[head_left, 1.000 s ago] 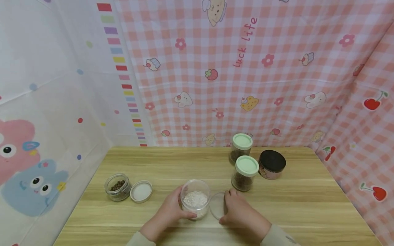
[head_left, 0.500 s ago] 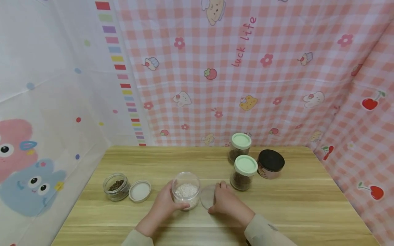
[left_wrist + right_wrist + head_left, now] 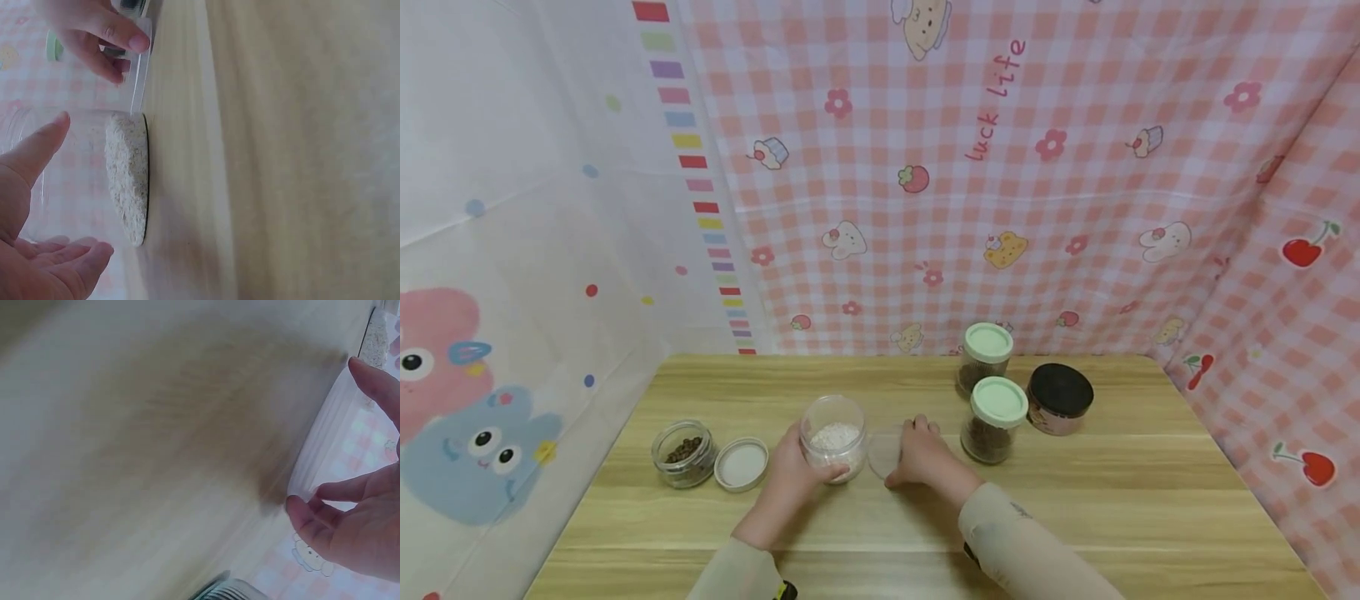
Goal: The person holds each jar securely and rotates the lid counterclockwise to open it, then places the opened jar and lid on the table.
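Observation:
A clear plastic jar (image 3: 833, 454) part-filled with white flakes (image 3: 127, 181) stands upright on the table without a lid. My left hand (image 3: 792, 468) holds it from the left, thumb at the front and fingers round the back. Beside the jar's right side, a clear round lid (image 3: 883, 452) lies flat at table level. My right hand (image 3: 922, 454) grips that lid by its rim, thumb near and fingertips (image 3: 299, 509) at the far edge. The palm covers the lid's right part in the head view.
At left stand an open glass jar of brown pieces (image 3: 685, 452) and a white lid (image 3: 741, 464). To the right are two green-lidded jars (image 3: 990, 433) with dark contents and a black-lidded tub (image 3: 1060, 400). Checked cloth (image 3: 880, 208) hangs behind the wooden table (image 3: 1075, 517).
Both hands have slid the flake jar and the clear lid together away from me and leftward across the table. The other jars stay where they were.

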The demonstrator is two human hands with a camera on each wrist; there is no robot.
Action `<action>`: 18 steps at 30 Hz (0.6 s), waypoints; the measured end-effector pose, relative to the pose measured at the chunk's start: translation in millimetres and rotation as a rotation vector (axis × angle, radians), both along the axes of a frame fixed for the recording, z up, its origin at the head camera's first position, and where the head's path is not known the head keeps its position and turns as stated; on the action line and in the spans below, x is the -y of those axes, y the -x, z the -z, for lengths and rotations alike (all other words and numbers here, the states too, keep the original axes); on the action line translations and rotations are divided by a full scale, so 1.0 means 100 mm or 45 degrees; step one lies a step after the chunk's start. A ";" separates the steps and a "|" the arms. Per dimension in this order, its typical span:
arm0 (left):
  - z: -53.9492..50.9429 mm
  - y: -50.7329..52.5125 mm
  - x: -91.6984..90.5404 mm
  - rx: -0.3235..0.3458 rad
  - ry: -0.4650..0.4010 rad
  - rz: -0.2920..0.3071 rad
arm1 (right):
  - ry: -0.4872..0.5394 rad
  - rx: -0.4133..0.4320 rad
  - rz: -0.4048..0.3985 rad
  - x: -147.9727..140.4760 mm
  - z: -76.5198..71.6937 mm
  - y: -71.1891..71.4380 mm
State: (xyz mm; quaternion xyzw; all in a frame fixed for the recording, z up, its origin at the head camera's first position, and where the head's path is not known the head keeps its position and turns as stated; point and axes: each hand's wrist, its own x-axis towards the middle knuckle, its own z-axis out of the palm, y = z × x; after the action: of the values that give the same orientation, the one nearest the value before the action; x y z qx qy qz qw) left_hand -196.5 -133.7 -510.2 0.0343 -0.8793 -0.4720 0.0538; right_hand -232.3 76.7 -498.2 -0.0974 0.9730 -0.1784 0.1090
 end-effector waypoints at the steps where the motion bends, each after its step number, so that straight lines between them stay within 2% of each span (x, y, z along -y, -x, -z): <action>1: 0.00 0.02 0.00 0.005 0.001 -0.017 | 0.007 0.002 0.006 0.02 -0.01 0.03; 7: -0.02 0.13 0.03 -0.003 0.052 -0.108 | 0.029 0.000 0.039 0.14 0.03 0.23; 12: -0.03 0.22 0.07 -0.038 0.002 -0.160 | 0.072 -0.010 0.063 0.25 0.08 0.35; 18: -0.03 0.33 0.10 -0.023 -0.018 -0.213 | 0.140 -0.012 0.105 0.35 0.08 0.45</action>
State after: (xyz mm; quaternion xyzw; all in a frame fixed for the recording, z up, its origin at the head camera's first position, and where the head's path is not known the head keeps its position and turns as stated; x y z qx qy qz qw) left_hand -229.9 -143.3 -506.9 0.1037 -0.8696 -0.4722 0.1005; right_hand -276.8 41.4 -506.6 -0.0638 0.9655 -0.2356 0.0913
